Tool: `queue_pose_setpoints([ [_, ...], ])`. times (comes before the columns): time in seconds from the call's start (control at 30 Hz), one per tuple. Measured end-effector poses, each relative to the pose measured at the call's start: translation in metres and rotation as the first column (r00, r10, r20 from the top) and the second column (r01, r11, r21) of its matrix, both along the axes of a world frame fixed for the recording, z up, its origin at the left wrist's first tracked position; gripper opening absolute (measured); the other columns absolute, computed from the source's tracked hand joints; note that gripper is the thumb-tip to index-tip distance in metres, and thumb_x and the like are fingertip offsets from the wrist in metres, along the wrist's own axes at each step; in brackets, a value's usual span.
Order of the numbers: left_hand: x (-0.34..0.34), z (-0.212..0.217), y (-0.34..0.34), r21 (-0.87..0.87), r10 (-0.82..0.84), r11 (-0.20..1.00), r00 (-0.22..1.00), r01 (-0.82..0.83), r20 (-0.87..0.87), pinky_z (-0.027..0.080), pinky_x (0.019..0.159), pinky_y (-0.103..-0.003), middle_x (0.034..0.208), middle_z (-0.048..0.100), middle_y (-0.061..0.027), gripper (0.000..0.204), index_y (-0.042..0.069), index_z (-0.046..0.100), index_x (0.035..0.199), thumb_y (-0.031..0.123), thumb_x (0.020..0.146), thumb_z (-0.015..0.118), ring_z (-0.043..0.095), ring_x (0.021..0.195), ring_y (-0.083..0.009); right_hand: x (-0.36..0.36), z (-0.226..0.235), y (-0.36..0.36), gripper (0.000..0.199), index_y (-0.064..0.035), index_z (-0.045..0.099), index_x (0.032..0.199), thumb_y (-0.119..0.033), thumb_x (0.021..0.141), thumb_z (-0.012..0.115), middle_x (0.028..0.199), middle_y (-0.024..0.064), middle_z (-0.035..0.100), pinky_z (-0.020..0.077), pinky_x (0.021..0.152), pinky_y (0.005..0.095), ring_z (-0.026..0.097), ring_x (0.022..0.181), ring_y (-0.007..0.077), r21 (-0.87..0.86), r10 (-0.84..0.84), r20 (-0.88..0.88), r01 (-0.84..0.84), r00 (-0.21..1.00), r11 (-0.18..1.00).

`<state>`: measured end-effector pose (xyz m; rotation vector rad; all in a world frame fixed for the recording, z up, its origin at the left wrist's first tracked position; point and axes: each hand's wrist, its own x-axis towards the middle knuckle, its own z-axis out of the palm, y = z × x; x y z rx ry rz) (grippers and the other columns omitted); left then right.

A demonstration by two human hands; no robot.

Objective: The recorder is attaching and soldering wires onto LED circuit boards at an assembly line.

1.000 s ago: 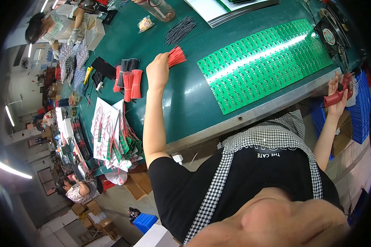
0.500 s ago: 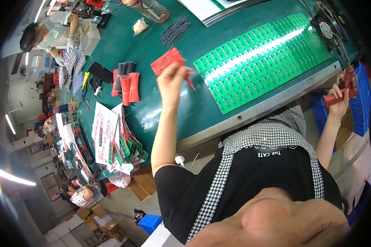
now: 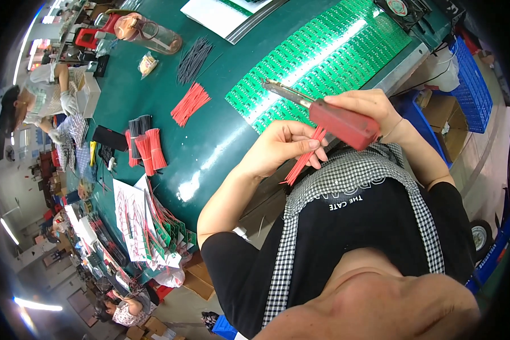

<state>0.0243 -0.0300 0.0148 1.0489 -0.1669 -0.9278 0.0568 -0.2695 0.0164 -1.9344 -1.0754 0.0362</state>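
Note:
My left hand, closed in a pinch, holds a small bunch of red wires in front of my checked apron. In my right hand is a soldering gun with a red handle, its metal tip pointing up and left over the green circuit boards. The handle passes just above the upper ends of the wires; whether they touch I cannot tell. A loose pile of red wires lies on the green table, with dark wires beyond it.
Tied bundles of red and black wires lie at the left, near wired boards on white sheets. A bottle and a small fan are at the back. Blue crates stand right; a co-worker sits far left.
My left hand has come down and right from over the table, leaving the bigger red pile there and keeping a small bunch. My right hand has brought the soldering gun in from the right.

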Motion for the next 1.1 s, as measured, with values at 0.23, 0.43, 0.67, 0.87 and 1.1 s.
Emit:
queue_pose_setpoints([
  [0.23,0.012,-0.001,0.016,0.026,0.106,0.994,0.994,-0.107,0.040,0.051,0.063,-0.026,0.078,0.064,-0.0150,0.018,-0.007,0.060,0.093,0.008,0.083,0.059,0.063,0.067,-0.0180,0.004,0.023,0.023,0.057,-0.0086,0.054,0.118,-0.016,0.064,0.069,0.099,0.0118,0.062,0.0505,0.067,0.0308,0.063,0.081,0.0246,-0.105,-0.085,0.246,0.113,0.965,0.988],
  [0.43,0.043,-0.014,0.094,0.342,-0.017,0.538,0.396,-0.771,0.918,0.046,0.051,-0.026,0.082,0.065,-0.0059,0.021,0.004,0.064,0.096,0.003,0.075,0.061,0.060,0.061,-0.0155,0.025,0.077,0.039,0.055,-0.0006,0.047,0.123,-0.012,0.074,0.068,0.119,0.0118,0.054,0.0454,0.081,0.0269,0.058,0.094,0.0133,0.018,-0.237,-0.315,0.255,0.919,0.967],
  [0.67,0.054,-0.071,0.129,0.298,-0.647,0.330,0.015,-0.896,0.762,0.045,0.050,-0.025,0.071,0.050,0.0001,0.021,0.007,0.061,0.089,0.011,0.068,0.060,0.053,0.063,-0.0125,0.031,-0.016,0.089,0.034,-0.0044,0.053,0.111,-0.011,0.079,0.064,0.095,0.0015,0.061,0.0419,0.054,0.0190,0.050,0.063,0.0043,0.139,-0.139,-0.821,0.431,0.553,0.892],
  [0.87,0.047,-0.085,0.135,0.301,-0.625,0.330,0.032,-0.895,0.780,0.042,0.046,-0.023,0.069,0.047,0.0011,0.019,0.008,0.061,0.087,0.011,0.069,0.062,0.050,0.062,-0.0103,0.027,-0.024,0.101,0.034,-0.0041,0.054,0.110,-0.009,0.079,0.064,0.092,0.0023,0.062,0.0424,0.054,0.0187,0.051,0.065,0.0040,-0.048,-0.213,-0.894,0.387,0.394,0.921],
  [1.1,0.050,-0.086,0.130,0.279,-0.618,0.319,0.025,-0.905,0.786,0.040,0.044,-0.021,0.067,0.043,0.0010,0.018,0.007,0.061,0.086,0.010,0.069,0.062,0.047,0.062,-0.0099,0.026,-0.025,0.102,0.029,-0.0036,0.057,0.104,-0.009,0.077,0.067,0.087,0.0020,0.061,0.0441,0.059,0.0199,0.053,0.069,0.0048,-0.118,-0.276,-0.880,0.383,0.388,0.916],
])
